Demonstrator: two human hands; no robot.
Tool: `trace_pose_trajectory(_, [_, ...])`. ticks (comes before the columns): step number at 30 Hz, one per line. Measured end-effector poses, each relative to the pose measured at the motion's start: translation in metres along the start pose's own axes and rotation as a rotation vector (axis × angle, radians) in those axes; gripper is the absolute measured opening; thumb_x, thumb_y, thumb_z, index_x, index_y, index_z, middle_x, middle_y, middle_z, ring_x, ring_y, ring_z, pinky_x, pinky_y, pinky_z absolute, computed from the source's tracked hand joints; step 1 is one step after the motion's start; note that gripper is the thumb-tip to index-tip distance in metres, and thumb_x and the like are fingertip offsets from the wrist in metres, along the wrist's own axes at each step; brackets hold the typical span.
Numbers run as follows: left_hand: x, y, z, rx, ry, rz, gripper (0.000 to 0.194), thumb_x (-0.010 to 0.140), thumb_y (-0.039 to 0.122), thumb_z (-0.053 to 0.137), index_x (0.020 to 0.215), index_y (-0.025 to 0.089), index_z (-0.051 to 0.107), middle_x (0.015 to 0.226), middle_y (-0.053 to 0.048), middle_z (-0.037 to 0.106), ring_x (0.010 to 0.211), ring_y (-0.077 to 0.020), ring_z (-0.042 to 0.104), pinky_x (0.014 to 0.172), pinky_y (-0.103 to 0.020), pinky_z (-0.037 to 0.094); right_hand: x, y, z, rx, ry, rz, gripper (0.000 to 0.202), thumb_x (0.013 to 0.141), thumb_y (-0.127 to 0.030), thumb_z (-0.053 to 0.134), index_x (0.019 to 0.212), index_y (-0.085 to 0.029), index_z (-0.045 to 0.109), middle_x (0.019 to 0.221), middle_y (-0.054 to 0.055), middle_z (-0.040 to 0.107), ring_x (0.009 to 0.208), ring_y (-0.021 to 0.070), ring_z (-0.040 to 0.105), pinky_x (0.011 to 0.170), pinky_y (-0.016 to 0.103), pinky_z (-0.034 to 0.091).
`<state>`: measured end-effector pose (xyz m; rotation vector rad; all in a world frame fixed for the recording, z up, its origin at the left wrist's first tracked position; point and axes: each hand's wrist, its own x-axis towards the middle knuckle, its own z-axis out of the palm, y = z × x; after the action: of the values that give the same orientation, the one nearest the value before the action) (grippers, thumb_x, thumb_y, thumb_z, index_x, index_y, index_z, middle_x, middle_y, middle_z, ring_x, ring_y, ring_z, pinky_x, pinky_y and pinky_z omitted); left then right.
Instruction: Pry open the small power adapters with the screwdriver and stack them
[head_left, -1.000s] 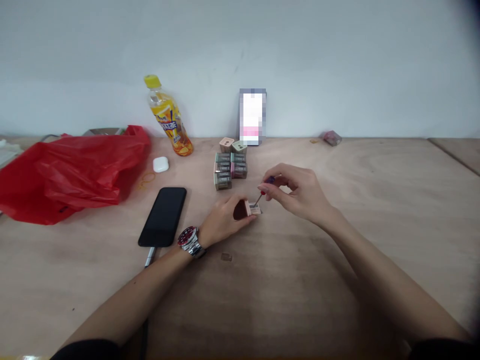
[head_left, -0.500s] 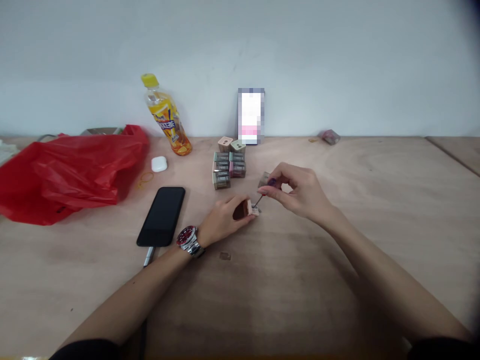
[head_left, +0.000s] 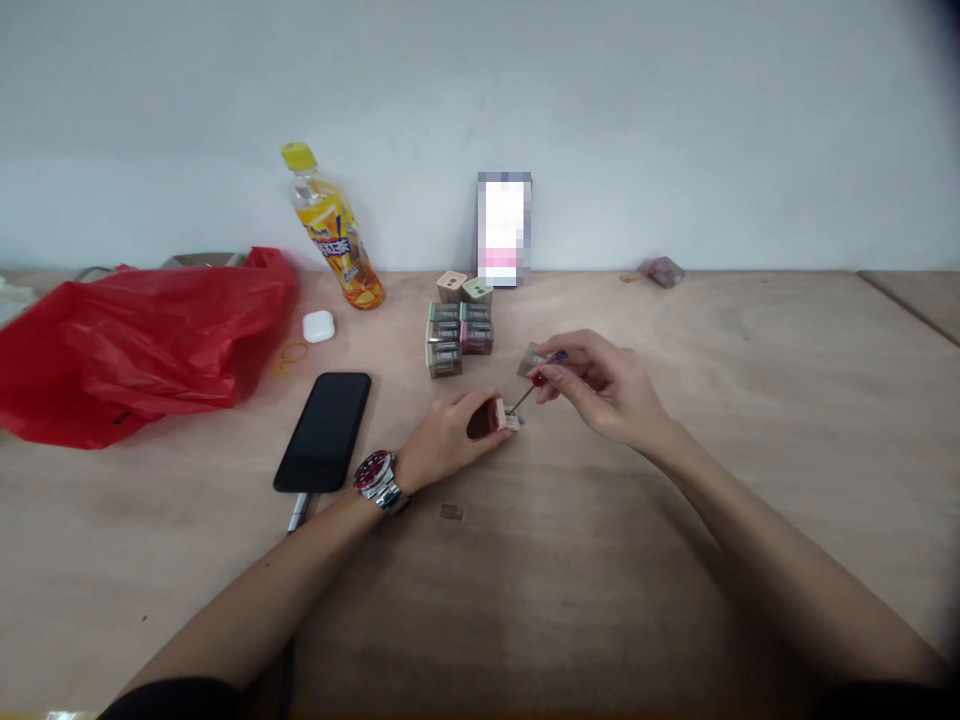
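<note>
Between thumb and fingers, my left hand [head_left: 450, 435] pinches the pale pink top of a pencil sharpener [head_left: 511, 417] just above the table. My right hand [head_left: 615, 390] is closed around the red and blue handle of a small screwdriver [head_left: 539, 380], whose thin shaft slants down to the sharpener's right side. Whether the tip sits in a screw is too small to tell. Behind my right fingers lies a smoky clear container [head_left: 529, 359], partly hidden. Several sharpeners with clear bodies [head_left: 445, 358] lie grouped beyond my left hand, with a pink one [head_left: 451, 286] and a pale green one [head_left: 478, 290] standing behind.
A black phone [head_left: 324, 430] with a cable lies left of my watch. Farther left are a red plastic bag [head_left: 150, 345], a white earbud case [head_left: 319, 326] and a drink bottle [head_left: 337, 240]. Another phone [head_left: 504, 230] leans on the wall. A small clear piece [head_left: 451, 512] lies nearby.
My right fingers have shifted back and turned on the screwdriver, so more of its red and blue handle shows. My left hand and the sharpener stay nearly in place.
</note>
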<state>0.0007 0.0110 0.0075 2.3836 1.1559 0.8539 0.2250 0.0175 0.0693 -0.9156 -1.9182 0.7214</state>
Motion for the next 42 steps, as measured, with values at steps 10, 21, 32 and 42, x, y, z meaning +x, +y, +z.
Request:
trace_pose_trajectory(10, [0.000, 0.000, 0.000, 0.022, 0.004, 0.010, 0.044, 0.084, 0.044, 0.066, 0.119, 0.021, 0.054, 0.105, -0.006, 0.068, 0.090, -0.0203, 0.067, 0.079, -0.033, 0.055, -0.006, 0.008, 0.000, -0.157, 0.161, 0.037, 0.017, 0.090, -0.034, 0.062, 0.096, -0.019, 0.061, 0.072, 0.001, 0.069, 0.056, 0.0133, 0.069, 0.047, 0.022, 0.052])
trace_pose_trajectory(21, [0.000, 0.000, -0.001, 0.019, 0.005, 0.016, 0.042, 0.085, 0.043, 0.066, 0.120, 0.022, 0.054, 0.107, -0.006, 0.068, 0.091, -0.0203, 0.067, 0.079, -0.034, 0.055, -0.005, 0.006, -0.028, -0.282, -0.088, -0.033, 0.014, 0.096, -0.024, 0.049, 0.100, -0.019, 0.061, 0.072, 0.001, 0.071, 0.061, 0.0144, 0.069, 0.061, 0.027, 0.055])
trace_pose_trajectory(32, [0.001, -0.001, -0.001, 0.009, -0.007, 0.016, 0.043, 0.085, 0.045, 0.065, 0.120, 0.022, 0.054, 0.104, -0.006, 0.068, 0.089, -0.0200, 0.067, 0.080, -0.034, 0.055, -0.001, 0.004, -0.029, -0.568, -0.157, -0.059, 0.037, 0.099, -0.039, 0.040, 0.077, -0.018, 0.061, 0.063, 0.003, 0.062, 0.052, 0.0139, 0.056, 0.053, 0.028, 0.039])
trace_pose_trajectory(42, [0.001, -0.001, 0.000, 0.019, 0.005, 0.015, 0.043, 0.085, 0.046, 0.065, 0.118, 0.022, 0.055, 0.106, -0.007, 0.068, 0.091, -0.0211, 0.067, 0.080, -0.035, 0.055, -0.008, 0.006, -0.037, -0.358, -0.290, 0.081, 0.008, 0.093, -0.028, 0.052, 0.095, -0.021, 0.049, 0.081, 0.003, 0.065, 0.063, 0.0150, 0.058, 0.055, 0.026, 0.042])
